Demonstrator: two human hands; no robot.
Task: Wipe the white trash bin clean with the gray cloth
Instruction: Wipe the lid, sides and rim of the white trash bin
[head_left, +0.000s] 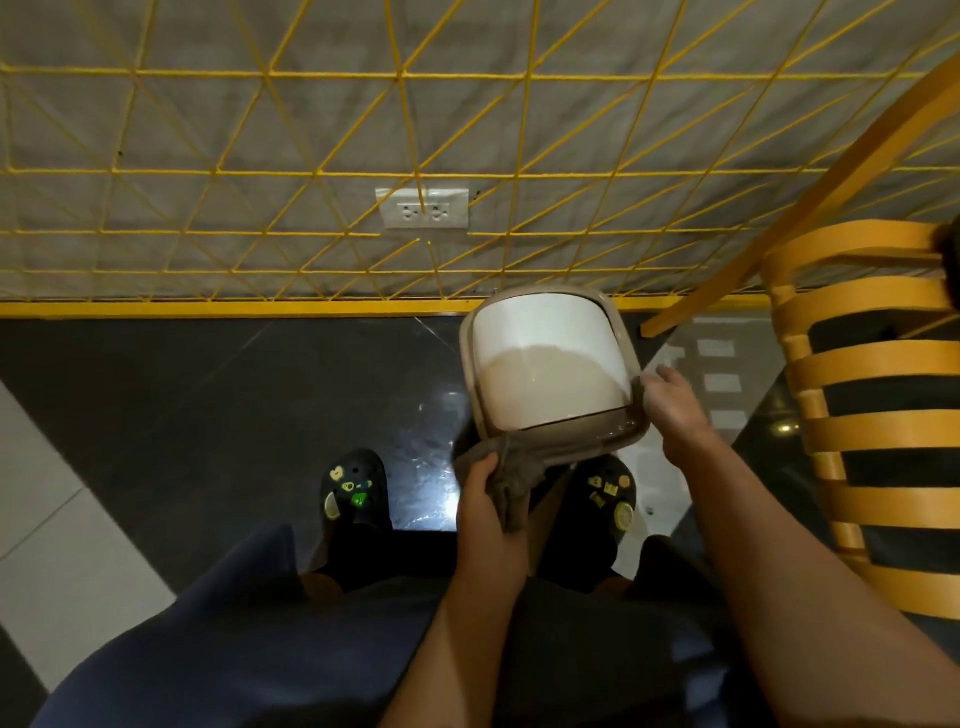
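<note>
The white trash bin (545, 364) stands on the dark floor in front of my feet, seen from above, with a white lid inside a beige rim. My left hand (480, 493) holds the gray cloth (511, 480) bunched against the bin's near left corner, the cloth draping down over the rim. My right hand (672, 402) grips the bin's right edge near its front corner, fingers curled over the rim.
A gray wall with a yellow wire grid and a white power outlet (423, 209) rises right behind the bin. A yellow slatted chair (872, 415) stands close on the right. My black clogs (353, 491) flank the bin's near side on glossy dark tiles.
</note>
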